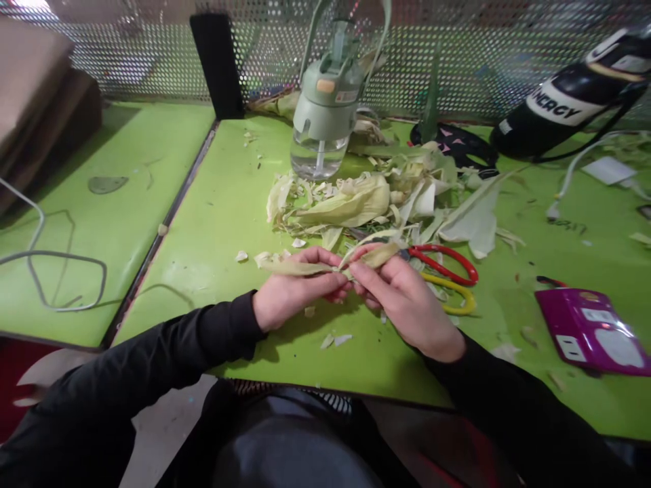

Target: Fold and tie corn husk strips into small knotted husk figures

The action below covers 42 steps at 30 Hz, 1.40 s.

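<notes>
My left hand (292,291) and my right hand (407,305) meet just above the green table (213,224). Both pinch a long pale strip of corn husk (292,266). The left hand's fingers are closed on its left part, and the strip's tip sticks out to the left. The right hand grips the right part, where the husk (376,255) bends up and away. Behind the hands lies a pile of loose husks (356,200).
Red-handled scissors (447,261) and a yellow-handled pair (455,291) lie right of my right hand. A green water bottle (325,102) stands behind the pile. A purple device (593,329) sits at the right, a black bag (569,102) at the back right, cables (55,271) on the left table.
</notes>
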### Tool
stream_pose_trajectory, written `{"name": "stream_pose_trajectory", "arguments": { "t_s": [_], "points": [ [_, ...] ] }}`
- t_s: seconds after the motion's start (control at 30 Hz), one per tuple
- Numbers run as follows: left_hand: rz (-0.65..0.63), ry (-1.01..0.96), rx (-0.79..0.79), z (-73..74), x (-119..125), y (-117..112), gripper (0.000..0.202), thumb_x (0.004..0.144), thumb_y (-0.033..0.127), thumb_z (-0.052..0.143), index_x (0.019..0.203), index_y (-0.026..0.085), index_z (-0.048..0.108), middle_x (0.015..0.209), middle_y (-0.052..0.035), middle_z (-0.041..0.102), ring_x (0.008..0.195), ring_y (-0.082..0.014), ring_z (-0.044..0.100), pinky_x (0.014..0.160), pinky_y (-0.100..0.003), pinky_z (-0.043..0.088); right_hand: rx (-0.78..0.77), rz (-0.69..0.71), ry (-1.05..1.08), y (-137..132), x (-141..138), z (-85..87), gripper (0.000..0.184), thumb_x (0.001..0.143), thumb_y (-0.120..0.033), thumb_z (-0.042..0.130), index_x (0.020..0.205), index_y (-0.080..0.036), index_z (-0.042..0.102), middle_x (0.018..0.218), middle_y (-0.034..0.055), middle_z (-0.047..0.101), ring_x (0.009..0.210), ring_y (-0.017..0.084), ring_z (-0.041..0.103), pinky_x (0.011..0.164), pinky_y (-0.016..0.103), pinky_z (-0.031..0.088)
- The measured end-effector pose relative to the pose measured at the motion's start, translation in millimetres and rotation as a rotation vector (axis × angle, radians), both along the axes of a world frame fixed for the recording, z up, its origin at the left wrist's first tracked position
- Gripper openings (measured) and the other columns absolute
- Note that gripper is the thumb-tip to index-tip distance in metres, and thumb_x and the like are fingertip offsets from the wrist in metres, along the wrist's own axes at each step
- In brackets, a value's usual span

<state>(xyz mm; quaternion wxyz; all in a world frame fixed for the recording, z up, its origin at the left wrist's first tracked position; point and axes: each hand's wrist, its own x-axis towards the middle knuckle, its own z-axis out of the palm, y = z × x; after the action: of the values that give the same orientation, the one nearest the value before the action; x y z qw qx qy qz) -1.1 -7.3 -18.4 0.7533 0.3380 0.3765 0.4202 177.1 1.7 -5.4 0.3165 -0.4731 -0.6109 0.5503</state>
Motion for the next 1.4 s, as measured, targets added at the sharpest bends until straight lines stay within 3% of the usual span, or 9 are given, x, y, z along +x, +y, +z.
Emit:
{"name": "stream_pose_trajectory", "arguments": {
  "t_s": [0.07,0.13,0.27,0.4,0.53,0.73,0.9,1.03,1.4],
  "points": [
    [0.032,-0.053,-0.083,2.4,-1,1,0.027,0.077,0.017,0.079,0.090,0.013,0.056,0.073,-0.0014,0.071,0.065,-0.0096,0.067,0.067,-0.023,0.054,0.180,0.059,-0.138,0,3,4.0,0.021,0.097,-0.043,0.056,0.098,-0.022,0.057,0.073,-0.0014,0.064,0.056,0.012,0.054,0.050,0.026,0.041],
    [0.088,-0.078,-0.115,4.1,-1,2,0.027,0.077,0.014,0.078,0.092,0.013,0.056,0.071,-0.0005,0.071,0.063,-0.0088,0.067,0.066,-0.022,0.054,0.496,0.090,-0.397,-1,6,7.9,0.018,0.100,-0.037,0.052,0.094,-0.022,0.061,0.081,0.0030,0.070,0.068,0.016,0.061,0.060,0.030,0.045],
    [0.169,-0.056,-0.111,4.0,-1,3,0.024,0.078,0.013,0.075,0.093,0.013,0.057,0.070,-0.0002,0.071,0.061,-0.0083,0.066,0.062,-0.021,0.053,1.096,0.190,-0.887,-8,9,13.5,0.019,0.100,-0.026,0.053,0.088,-0.022,0.067,0.076,0.0049,0.070,0.069,0.019,0.059,0.065,0.037,0.042],
    [0.112,0.064,-0.017,2.0,-2,2,0.021,0.078,0.015,0.076,0.089,0.014,0.058,0.063,0.0020,0.068,0.054,-0.0080,0.061,0.059,-0.022,0.051,1.395,0.265,-0.847,-5,11,16.0,0.011,0.095,-0.017,0.058,0.093,-0.023,0.068,0.087,0.0045,0.076,0.078,0.022,0.062,0.071,0.040,0.042],
    [0.003,0.117,0.079,-0.6,-2,2,0.022,0.075,0.015,0.080,0.086,0.014,0.060,0.061,0.0029,0.065,0.057,-0.0091,0.062,0.058,-0.021,0.051,1.169,0.240,-0.629,3,11,12.9,0.006,0.095,-0.019,0.060,0.097,-0.023,0.064,0.104,0.0057,0.076,0.098,0.024,0.066,0.087,0.042,0.047],
    [-0.065,0.120,0.084,-1.1,-3,3,0.020,0.074,0.011,0.078,0.086,0.014,0.062,0.070,0.0003,0.068,0.063,-0.0092,0.064,0.060,-0.021,0.052,0.847,0.177,-0.514,4,10,8.3,0.010,0.097,-0.029,0.058,0.092,-0.024,0.064,0.095,0.0072,0.070,0.093,0.024,0.067,0.082,0.039,0.053],
    [-0.089,0.132,0.117,-1.2,-5,4,0.023,0.071,0.011,0.079,0.088,0.014,0.063,0.073,-0.0009,0.070,0.065,-0.0100,0.065,0.060,-0.020,0.051,0.632,0.063,-0.464,2,7,11.1,0.010,0.093,-0.032,0.064,0.088,-0.025,0.061,0.085,0.0013,0.069,0.076,0.018,0.066,0.066,0.031,0.051],
    [-0.089,0.170,0.138,-3.7,-5,4,0.020,0.073,0.011,0.077,0.087,0.014,0.063,0.071,-0.0002,0.068,0.062,-0.0089,0.062,0.059,-0.020,0.049,0.575,0.034,-0.480,1,6,11.1,0.013,0.092,-0.033,0.066,0.086,-0.024,0.059,0.083,0.0002,0.070,0.072,0.015,0.064,0.055,0.026,0.044],
    [-0.132,0.067,0.011,-0.1,-6,5,0.020,0.073,0.007,0.074,0.088,0.014,0.061,0.075,-0.0026,0.072,0.070,-0.0124,0.068,0.069,-0.026,0.055,0.552,0.022,-0.464,0,5,10.1,0.016,0.095,-0.035,0.061,0.085,-0.023,0.056,0.079,0.0002,0.067,0.067,0.015,0.061,0.056,0.027,0.044]
  ]
}}
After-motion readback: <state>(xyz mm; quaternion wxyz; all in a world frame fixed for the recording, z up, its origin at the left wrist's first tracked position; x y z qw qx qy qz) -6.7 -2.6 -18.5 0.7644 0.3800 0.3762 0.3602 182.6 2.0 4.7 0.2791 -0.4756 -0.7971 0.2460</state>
